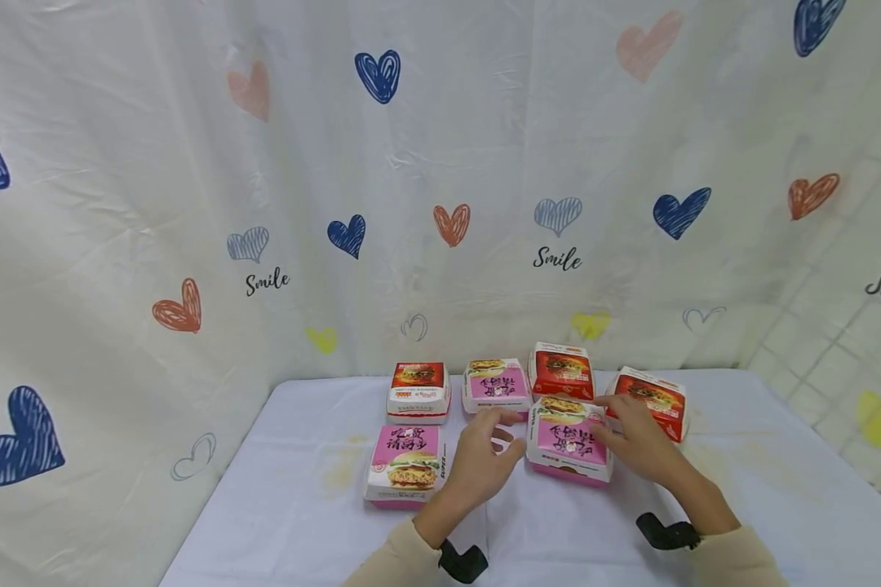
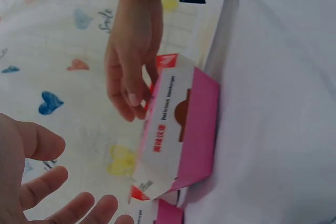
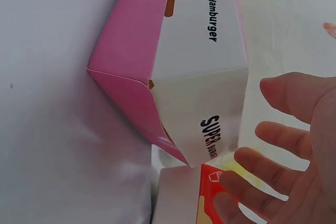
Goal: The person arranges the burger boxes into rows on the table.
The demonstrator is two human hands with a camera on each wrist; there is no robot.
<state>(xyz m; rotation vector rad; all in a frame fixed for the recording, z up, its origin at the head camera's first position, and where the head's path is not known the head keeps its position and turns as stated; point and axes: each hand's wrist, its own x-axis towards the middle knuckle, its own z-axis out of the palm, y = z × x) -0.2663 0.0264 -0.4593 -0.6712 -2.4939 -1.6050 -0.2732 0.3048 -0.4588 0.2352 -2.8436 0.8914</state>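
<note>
A pink and white hamburger box (image 1: 568, 440), its lid closed, stands between my two hands. My left hand (image 1: 480, 461) is just left of it, fingers spread and loosely bent, holding nothing. On the other side my right hand (image 1: 642, 440) hovers by the box's right edge, fingers apart and thumb over the lid's corner. In the right wrist view a gap shows between the fingers (image 3: 278, 177) and the pink box (image 3: 199, 30). A red hamburger box (image 1: 649, 399) sits turned behind my right hand, partly covered by it.
Another pink box (image 1: 409, 461) stands left of my left hand. Behind are a red box (image 1: 418, 391), a pink box (image 1: 496, 385) and a second red one (image 1: 561, 371). They all stand on a table with a white cloth (image 1: 286, 489), before a heart-printed curtain (image 1: 484, 122).
</note>
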